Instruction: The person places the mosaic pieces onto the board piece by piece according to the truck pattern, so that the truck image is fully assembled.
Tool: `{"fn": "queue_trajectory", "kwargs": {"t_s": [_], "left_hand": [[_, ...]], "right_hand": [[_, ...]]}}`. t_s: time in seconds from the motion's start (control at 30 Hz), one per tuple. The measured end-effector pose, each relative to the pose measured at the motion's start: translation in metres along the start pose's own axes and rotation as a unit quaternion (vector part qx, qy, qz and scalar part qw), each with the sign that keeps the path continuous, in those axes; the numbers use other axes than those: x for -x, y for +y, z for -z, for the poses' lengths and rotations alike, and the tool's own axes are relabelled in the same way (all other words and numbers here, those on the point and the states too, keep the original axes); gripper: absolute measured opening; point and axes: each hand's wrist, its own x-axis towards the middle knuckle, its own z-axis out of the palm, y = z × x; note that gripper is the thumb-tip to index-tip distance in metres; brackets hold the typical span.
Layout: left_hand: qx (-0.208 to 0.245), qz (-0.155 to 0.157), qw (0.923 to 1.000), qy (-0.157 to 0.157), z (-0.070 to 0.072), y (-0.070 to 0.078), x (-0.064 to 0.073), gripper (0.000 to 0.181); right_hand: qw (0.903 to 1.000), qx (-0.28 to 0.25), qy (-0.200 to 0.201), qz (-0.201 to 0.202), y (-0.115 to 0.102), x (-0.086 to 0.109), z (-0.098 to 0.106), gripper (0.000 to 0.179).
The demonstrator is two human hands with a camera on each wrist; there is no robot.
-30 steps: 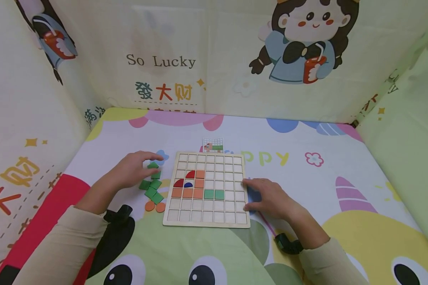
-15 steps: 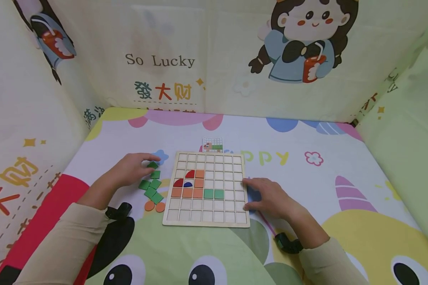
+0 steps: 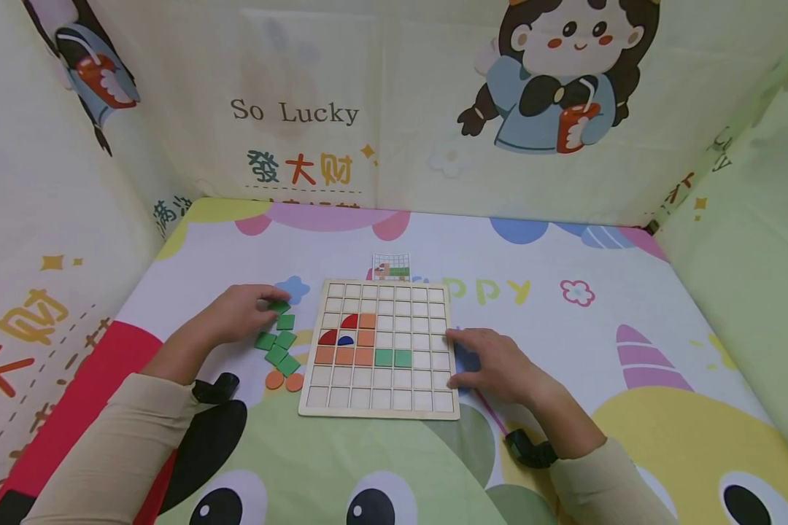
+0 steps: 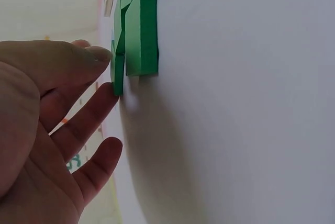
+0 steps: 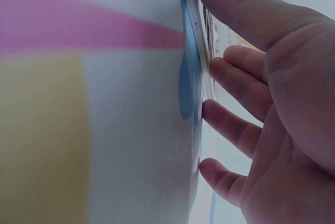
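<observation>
My left hand [image 3: 241, 313] is at the far end of a loose group of green square tiles [image 3: 285, 340], left of the board. Its thumb and fingers pinch the farthest green tile [image 3: 279, 307], still down at the table; the left wrist view shows the green tiles [image 4: 142, 33] edge-on at the fingertips. A wooden grid board [image 3: 381, 417] lies flat, holding orange squares [image 3: 344, 355], red quarter-rounds [image 3: 349, 321], a small blue piece [image 3: 346, 340] and two green squares [image 3: 393, 358]. My right hand [image 3: 499, 362] rests thumb and fingertips against the board's right edge.
Two orange round pieces [image 3: 284, 381] lie near the board's left edge. Behind the board is a small pattern card [image 3: 391, 267] with a coloured grid picture. Printed cloth covers the table [image 3: 565, 328] and the walls [image 3: 407, 109] around it.
My left hand has drawn slightly back and down, and its fingers have closed in on the farthest green tile. My right hand and the board stay as they were.
</observation>
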Motion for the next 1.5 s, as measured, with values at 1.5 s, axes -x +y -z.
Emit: {"fn": "queue_trajectory", "kwargs": {"t_s": [1.5], "left_hand": [[-0.027,0.03,0.9987,0.03,-0.0031,-0.0035,-0.0009,0.036]], "right_hand": [[1.0,-0.002,0.0,0.001,0.0002,0.0009,0.0011,0.07]]}}
